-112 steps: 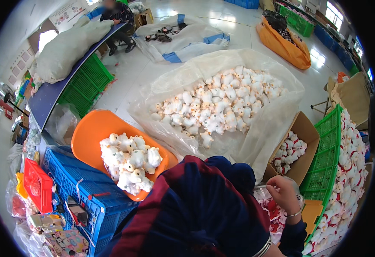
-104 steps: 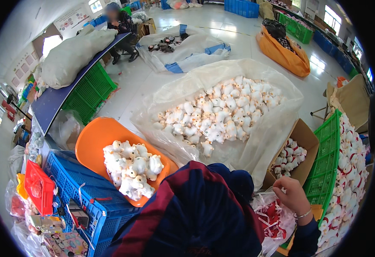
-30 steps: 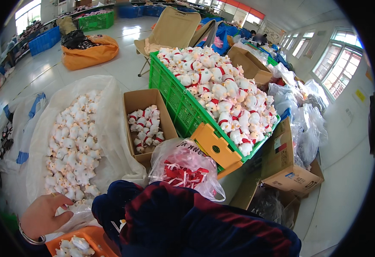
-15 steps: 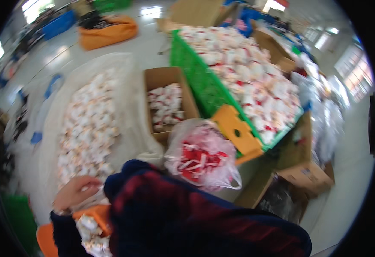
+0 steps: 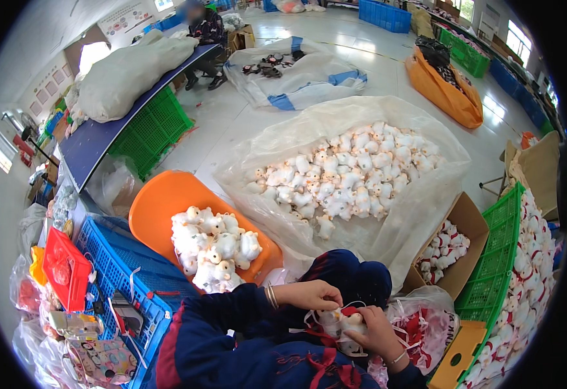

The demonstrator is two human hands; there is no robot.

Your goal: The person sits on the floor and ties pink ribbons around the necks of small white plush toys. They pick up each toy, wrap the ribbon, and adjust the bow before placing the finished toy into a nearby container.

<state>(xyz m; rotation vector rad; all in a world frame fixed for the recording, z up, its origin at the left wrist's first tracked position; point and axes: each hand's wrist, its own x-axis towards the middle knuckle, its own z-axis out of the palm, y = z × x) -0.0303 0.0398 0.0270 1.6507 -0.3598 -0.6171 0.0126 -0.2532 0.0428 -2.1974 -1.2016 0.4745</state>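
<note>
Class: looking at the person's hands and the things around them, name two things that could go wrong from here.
1. Both hands, left hand and right hand, work one small white plush toy wrapped in red ribbon; loose ribbon may tangle.
2. The orange plastic tub is heaped with white plush toys; a knock could spill them.

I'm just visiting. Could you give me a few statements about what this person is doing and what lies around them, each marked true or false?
1. Both hands, left hand and right hand, are on a small white plush toy. True.
2. The orange tub is empty. False: it holds white plush toys.
3. The big clear plastic sheet bears a heap of white toys. True.
4. The cardboard box stands left of the orange tub. False: it stands to the right, beside a green crate.
</note>
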